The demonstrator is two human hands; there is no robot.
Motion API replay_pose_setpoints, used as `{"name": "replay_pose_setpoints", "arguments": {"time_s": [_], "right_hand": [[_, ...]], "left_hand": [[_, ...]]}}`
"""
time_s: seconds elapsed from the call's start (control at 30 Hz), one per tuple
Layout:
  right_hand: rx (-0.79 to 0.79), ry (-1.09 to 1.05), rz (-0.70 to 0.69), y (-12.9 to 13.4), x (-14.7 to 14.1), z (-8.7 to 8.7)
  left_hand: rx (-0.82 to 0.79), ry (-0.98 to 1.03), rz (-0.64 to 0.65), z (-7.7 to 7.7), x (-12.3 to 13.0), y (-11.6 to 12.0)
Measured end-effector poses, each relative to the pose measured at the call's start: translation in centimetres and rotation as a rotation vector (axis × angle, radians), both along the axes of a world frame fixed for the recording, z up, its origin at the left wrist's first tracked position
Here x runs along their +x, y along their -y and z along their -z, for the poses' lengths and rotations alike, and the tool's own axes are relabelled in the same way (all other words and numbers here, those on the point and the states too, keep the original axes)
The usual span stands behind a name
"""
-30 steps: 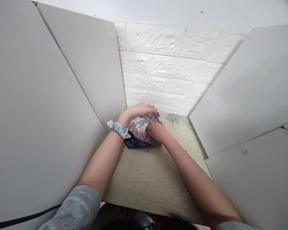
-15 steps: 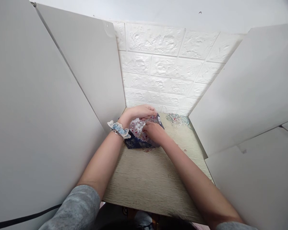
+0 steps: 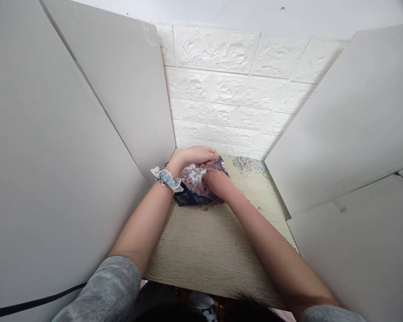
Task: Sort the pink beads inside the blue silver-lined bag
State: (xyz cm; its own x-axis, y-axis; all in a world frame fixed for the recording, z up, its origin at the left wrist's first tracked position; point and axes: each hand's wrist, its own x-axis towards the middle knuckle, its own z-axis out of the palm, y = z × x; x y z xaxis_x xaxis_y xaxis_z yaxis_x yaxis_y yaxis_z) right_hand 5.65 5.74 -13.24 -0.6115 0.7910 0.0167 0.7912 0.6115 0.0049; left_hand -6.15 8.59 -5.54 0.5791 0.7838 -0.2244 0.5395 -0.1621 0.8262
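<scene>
A dark blue patterned box or pouch [image 3: 194,197] lies on the wooden table and bears a spread of small clear, pink and red beads [image 3: 192,179]. Over its far side bends my left hand [image 3: 201,155], fingertips pinched together; whatever they hold is too small to name. My right hand [image 3: 218,182] reaches in from the right, its curled fingers down at the beads. Whether a bead is between them I cannot tell. A pale blue scrunchie [image 3: 169,179] with white lace and a chain bracelet circle my left wrist.
A pile of clear bead strands [image 3: 248,165] lies at the back right of the table [image 3: 208,250], near the white brick-pattern wall [image 3: 221,89]. White panels rise close on the left [image 3: 121,80] and right [image 3: 339,120]. A few beads lie before the box.
My right hand has shifted very slightly up at the beads, its fingers still curled. My left hand keeps nearly the same pinch. The whole view has tilted a little.
</scene>
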Motion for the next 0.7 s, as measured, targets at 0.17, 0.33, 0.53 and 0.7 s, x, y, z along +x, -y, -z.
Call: {"name": "replay_pose_setpoints", "arguments": {"time_s": [0.17, 0.33, 0.53, 0.7], "right_hand": [[-0.023, -0.005, 0.015, -0.01, 0.02, 0.04], [-0.021, -0.074, -0.001, 0.09, 0.08, 0.10], [-0.054, -0.061, -0.010, 0.04, 0.13, 0.08], [-0.041, -0.072, -0.022, 0.01, 0.08, 0.40]], "left_hand": [[0.008, -0.023, 0.000, 0.26, 0.03, -0.14], [0.037, -0.052, 0.015, -0.04, 0.15, 0.13], [0.034, -0.047, 0.014, -0.17, 0.06, 0.17], [0.026, -0.043, 0.009, -0.19, -0.02, 0.22]]}}
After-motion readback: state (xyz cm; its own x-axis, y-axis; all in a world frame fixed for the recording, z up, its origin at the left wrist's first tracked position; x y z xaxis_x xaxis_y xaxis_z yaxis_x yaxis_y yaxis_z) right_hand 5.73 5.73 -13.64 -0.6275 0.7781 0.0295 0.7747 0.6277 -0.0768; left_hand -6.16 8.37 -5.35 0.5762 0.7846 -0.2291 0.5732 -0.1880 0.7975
